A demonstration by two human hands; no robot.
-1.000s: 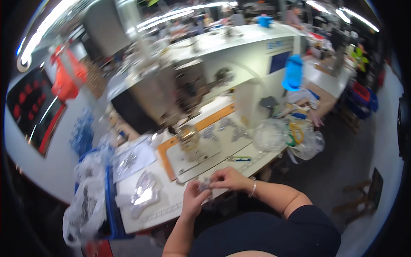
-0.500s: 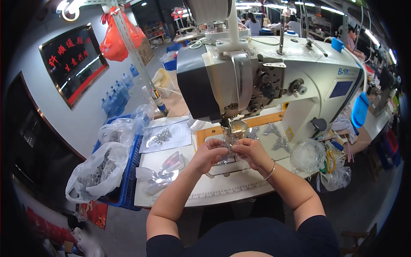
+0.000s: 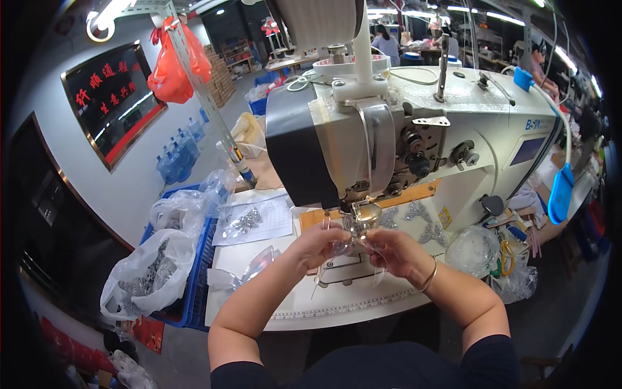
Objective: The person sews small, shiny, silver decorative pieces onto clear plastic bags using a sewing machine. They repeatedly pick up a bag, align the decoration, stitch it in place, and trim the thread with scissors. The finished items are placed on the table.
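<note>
Both of my hands are just in front of the needle area of a white sewing machine (image 3: 476, 117) with a dark end cover. My left hand (image 3: 317, 246) pinches one side of a clear plastic piece (image 3: 354, 247). On its other side, the fingers of my right hand (image 3: 398, 253) are closed on the same piece. Thin transparent ends hang below both hands. The presser foot and needle are partly hidden behind my fingers and a shiny round metal part (image 3: 369, 212).
Shiny ornaments (image 3: 421, 220) lie on the machine bed, and a pile of small ones (image 3: 247, 220) on white paper (image 3: 278, 223). Clear plastic pieces (image 3: 223, 279) lie at left. A blue crate (image 3: 204, 259) holds plastic bags (image 3: 181, 259). At right sits a clear bundle (image 3: 473, 249).
The machine appears larger and lower in view. My hands still hold the clear plastic at the needle area, spread slightly wider, and its thin ends now show below them.
</note>
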